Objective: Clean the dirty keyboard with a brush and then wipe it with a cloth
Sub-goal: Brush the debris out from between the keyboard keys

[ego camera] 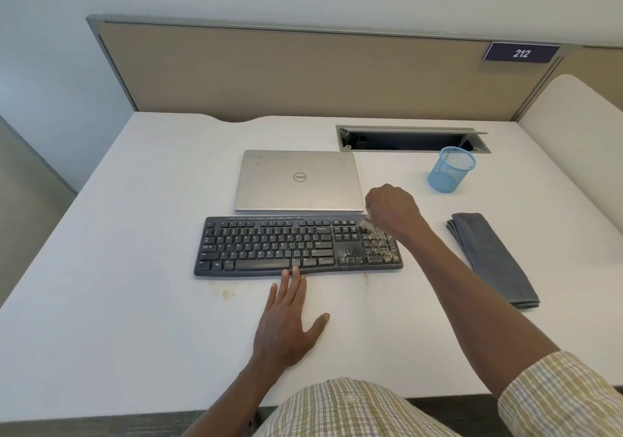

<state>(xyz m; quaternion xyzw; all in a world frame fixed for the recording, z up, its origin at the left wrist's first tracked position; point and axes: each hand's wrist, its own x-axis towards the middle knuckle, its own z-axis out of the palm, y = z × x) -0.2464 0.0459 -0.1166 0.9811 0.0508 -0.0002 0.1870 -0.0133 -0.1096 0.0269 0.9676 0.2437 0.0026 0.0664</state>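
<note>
While the brushing step is under way, a white desk (135,268) fills the view, and the items on it follow from largest to smallest. A closed silver laptop (298,180) lies at the back, just behind a black keyboard (269,247) that sits at the centre of the desk. The keyboard's right end, over the number pad and arrow keys, is speckled with pale crumbs (379,246); a few specks also lie on the desk in front of it. A folded grey cloth (492,261) lies well to the right, untouched.

The left hand (290,315) rests flat on the desk with fingers straight and spread, its fingertips touching the keyboard's front edge. The right hand (392,209) is curled over the number pad's far corner, gripping a small brush (367,224) whose blurred pale bristles meet the keys.

To do this well, I judge that short strokes toward one edge would move the crumbs off the keys rather than into the gaps, with the left hand steadying the board.

A blue mesh pen cup (451,170) stands near the back right and appears empty. Behind it, an open cable hatch (413,139) is set into the desk; its contents are too dark to tell.
</note>
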